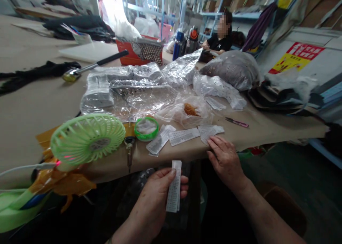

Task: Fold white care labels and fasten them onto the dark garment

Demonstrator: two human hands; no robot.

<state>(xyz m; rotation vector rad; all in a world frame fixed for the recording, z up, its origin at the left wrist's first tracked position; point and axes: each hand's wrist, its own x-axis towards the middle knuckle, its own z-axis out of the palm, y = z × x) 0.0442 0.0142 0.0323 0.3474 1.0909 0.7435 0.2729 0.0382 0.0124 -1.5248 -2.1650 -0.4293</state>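
Observation:
My left hand [157,190] pinches a few narrow printed paper labels [175,187] between thumb and fingers, just off the table's front edge. My right hand [227,160] lies at the edge with fingers stretched out and thumb apart, fingertips touching the rightmost pile of printed labels [210,131]. Left of that pile are a middle pile of labels [184,136] and a fanned, overlapping pile of labels [161,140]. A green round dish [146,129] with white stuff in it stands beside them.
A green fan [88,139] stands at the left edge, near a screwdriver-like tool [129,151]. Thread snips [237,122] lie to the right. Behind are clear plastic bags [133,94], a bag with orange bits [191,109], a hammer [93,65] and a seated person [220,41].

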